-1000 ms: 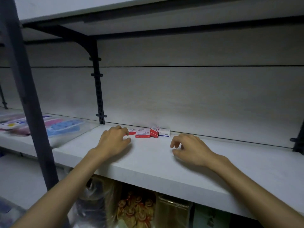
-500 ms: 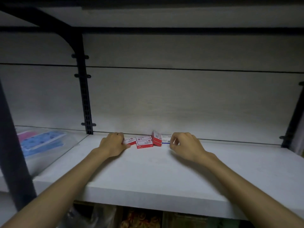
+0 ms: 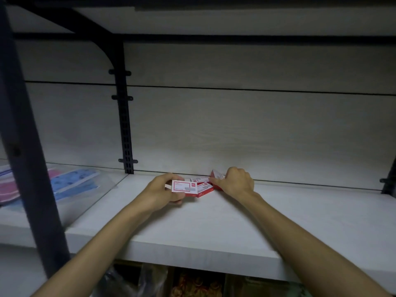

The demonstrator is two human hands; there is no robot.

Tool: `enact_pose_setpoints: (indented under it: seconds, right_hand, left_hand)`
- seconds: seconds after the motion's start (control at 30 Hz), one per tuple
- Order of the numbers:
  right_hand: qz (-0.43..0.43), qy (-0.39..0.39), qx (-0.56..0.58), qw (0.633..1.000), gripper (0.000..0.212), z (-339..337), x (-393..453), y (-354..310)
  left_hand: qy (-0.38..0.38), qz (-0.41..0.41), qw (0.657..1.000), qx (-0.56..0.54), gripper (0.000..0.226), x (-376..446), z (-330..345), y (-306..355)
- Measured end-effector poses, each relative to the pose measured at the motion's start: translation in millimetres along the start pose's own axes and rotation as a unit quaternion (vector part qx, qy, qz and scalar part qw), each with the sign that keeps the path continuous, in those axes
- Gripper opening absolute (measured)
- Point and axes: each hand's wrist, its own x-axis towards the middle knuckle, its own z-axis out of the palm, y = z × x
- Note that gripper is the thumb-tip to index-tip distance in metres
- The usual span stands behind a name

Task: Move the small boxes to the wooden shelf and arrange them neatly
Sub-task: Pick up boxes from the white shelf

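The left hand (image 3: pixel 159 189) pinches a red-and-white box (image 3: pixel 184 188) just right of its fingers, long axis across the wooden shelf (image 3: pixel 214 228). Two more boxes (image 3: pixel 202 183) lie flat between the hands. The right hand (image 3: pixel 235 182) grips a tilted box (image 3: pixel 216 177) at its fingertips, against the back panel

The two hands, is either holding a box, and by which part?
The left hand grips a box by its left end, thumb below. The right hand pinches a tilted box at its near edge.
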Motion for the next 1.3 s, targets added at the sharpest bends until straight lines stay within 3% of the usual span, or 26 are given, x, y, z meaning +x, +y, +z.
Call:
enact_pose_setpoints:
  seconds: [0.23, 0.3, 0.37, 0.47, 0.5, 0.53, 0.63, 0.7, 0.9, 1.1, 1.3]
  right_hand:
    - [-0.040, -0.007, 0.042, 0.998, 0.048, -1, 5, 25]
    - [0.012, -0.071, 0.191, 0.979, 0.029, -6, 4, 35]
    - [0.102, -0.160, 0.432, 0.881, 0.021, -13, -2, 40]
    - [0.168, -0.218, 0.632, 0.724, 0.018, -24, -11, 45]
    - [0.169, -0.228, 0.668, 0.688, 0.019, -26, -13, 45]
    - [0.162, -0.234, 0.680, 0.676, 0.021, -26, -15, 45]
    - [0.118, -0.233, 0.603, 0.754, 0.032, -21, -19, 46]
    - [0.096, -0.231, 0.574, 0.779, 0.038, -18, -19, 48]
    - [0.080, -0.246, 0.592, 0.763, 0.038, -14, -23, 45]
    - [0.080, -0.260, 0.520, 0.810, 0.036, -23, -32, 46]
    - [0.074, -0.269, 0.544, 0.791, 0.021, -29, -36, 47]
  left_hand:
    - [0.028, -0.026, 0.997, -0.074, 0.031, -25, 9, 0]
    - [0.032, -0.033, 0.994, -0.094, 0.032, -30, 14, -2]
    - [0.033, -0.032, 0.994, -0.103, 0.033, -34, 19, -4]
    - [0.028, -0.025, 0.993, -0.108, 0.033, -37, 26, -5]
    - [0.023, -0.022, 0.993, -0.111, 0.033, -38, 28, -6]
    - [0.017, -0.017, 0.993, -0.114, 0.033, -39, 28, -6]
    - [0.007, -0.011, 0.994, -0.111, 0.034, -42, 28, -9]
    - [0.010, -0.012, 0.994, -0.105, 0.035, -44, 26, -12]
    - [0.013, 0.012, 0.997, -0.077, 0.036, -47, 24, -13]
    - [0.007, 0.025, 0.997, -0.069, 0.035, -48, 22, -14]
    - [-0.006, 0.035, 0.997, -0.069, 0.037, -47, 22, -15]
